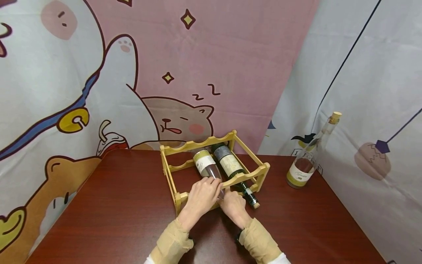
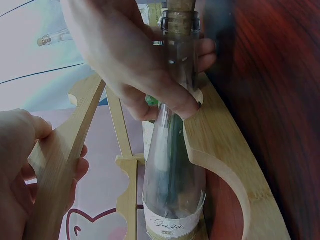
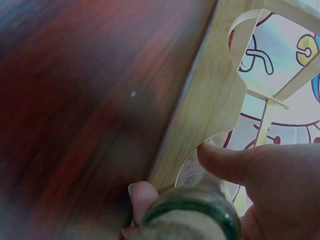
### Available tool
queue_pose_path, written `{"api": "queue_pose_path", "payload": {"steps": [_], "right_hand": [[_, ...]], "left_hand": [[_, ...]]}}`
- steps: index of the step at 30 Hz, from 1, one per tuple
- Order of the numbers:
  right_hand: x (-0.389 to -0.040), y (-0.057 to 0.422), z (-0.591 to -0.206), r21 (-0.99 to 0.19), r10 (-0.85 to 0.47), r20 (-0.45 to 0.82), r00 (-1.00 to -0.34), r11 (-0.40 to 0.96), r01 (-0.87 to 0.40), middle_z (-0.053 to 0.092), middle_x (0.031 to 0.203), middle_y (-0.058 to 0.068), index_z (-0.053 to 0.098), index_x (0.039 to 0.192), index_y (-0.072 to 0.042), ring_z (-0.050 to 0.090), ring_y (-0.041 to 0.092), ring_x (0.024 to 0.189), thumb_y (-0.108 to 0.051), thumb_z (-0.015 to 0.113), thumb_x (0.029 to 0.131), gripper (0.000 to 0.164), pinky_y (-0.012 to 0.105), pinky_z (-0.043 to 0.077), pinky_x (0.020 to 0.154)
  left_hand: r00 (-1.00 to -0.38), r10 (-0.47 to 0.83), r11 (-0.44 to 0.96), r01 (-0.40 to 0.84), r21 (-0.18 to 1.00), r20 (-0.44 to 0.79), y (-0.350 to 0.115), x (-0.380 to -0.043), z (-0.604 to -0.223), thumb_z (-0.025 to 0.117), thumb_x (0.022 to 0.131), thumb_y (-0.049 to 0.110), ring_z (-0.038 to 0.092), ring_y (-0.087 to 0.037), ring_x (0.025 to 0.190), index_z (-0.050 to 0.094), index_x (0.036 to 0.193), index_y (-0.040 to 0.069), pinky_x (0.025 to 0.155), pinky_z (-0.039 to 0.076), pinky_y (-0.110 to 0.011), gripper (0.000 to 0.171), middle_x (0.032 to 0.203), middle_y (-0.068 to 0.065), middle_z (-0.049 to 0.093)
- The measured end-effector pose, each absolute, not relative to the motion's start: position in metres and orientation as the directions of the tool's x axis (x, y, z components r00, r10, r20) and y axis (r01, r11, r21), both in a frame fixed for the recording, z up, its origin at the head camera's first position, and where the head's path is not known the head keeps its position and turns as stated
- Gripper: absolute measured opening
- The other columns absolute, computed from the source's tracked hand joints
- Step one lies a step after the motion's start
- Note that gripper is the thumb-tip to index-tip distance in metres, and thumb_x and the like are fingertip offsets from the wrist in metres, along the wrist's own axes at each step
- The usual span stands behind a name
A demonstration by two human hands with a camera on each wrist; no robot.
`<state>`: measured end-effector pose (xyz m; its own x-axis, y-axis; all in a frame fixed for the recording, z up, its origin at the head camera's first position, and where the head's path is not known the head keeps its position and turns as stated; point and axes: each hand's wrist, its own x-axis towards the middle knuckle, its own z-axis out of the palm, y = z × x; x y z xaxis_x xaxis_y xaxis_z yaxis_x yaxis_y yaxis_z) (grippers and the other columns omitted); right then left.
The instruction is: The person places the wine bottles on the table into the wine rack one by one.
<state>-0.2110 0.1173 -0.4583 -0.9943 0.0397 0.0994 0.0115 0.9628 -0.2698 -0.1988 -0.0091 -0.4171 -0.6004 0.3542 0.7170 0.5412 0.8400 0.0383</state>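
Note:
A light wooden wine rack (image 1: 211,140) stands on the table. In its middle slot lies a clear wine bottle (image 1: 204,162) with a white and yellow label, its corked neck toward me. My left hand (image 1: 202,196) grips the rack's upper front rail (image 2: 62,155), fingers curled around the wood in the left wrist view. My right hand (image 1: 233,205) holds the clear bottle's neck, thumb and fingers on either side of it. The thumb (image 3: 225,162) is right at the notch of the lower front rail (image 3: 210,85) in the right wrist view.
A dark green wine bottle (image 1: 229,161) lies in the rack to the right, its corked neck sticking out in front. Another clear corked bottle (image 1: 301,167) stands upright at the table's right side. Behind the reddish-brown table (image 1: 125,205) hangs a cartoon-printed cloth (image 1: 244,66).

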Motion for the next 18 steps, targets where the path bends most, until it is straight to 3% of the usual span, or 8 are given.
{"api": "queue_pose_path", "payload": {"steps": [8, 18], "right_hand": [[-0.211, 0.122, -0.460, -0.243, 0.033, 0.076, -0.997, 0.970, 0.014, 0.067, 0.078, 0.019, 0.053, 0.122, -0.010, 0.061, 0.033, 0.063, -0.050, 0.068, 0.075, 0.064, 0.044, 0.046, 0.049], [-0.206, 0.130, -0.456, -0.211, -0.051, 0.113, -0.992, 0.975, -0.074, 0.066, 0.070, 0.014, 0.054, 0.113, -0.010, 0.060, 0.029, 0.058, -0.054, 0.067, 0.075, 0.059, 0.040, 0.042, 0.046]], "left_hand": [[-0.606, 0.359, 0.842, 0.538, 0.034, 0.710, -0.010, -0.198, -0.417, 0.060, 0.088, 0.023, 0.059, -0.014, 0.062, 0.067, 0.083, 0.014, 0.050, 0.049, -0.027, 0.013, 0.068, 0.002, 0.064], [-0.614, 0.358, 0.844, 0.535, 0.038, 0.703, -0.009, -0.198, -0.416, 0.060, 0.088, 0.023, 0.059, -0.013, 0.063, 0.067, 0.083, 0.015, 0.051, 0.049, -0.028, 0.012, 0.071, 0.003, 0.066]]}}
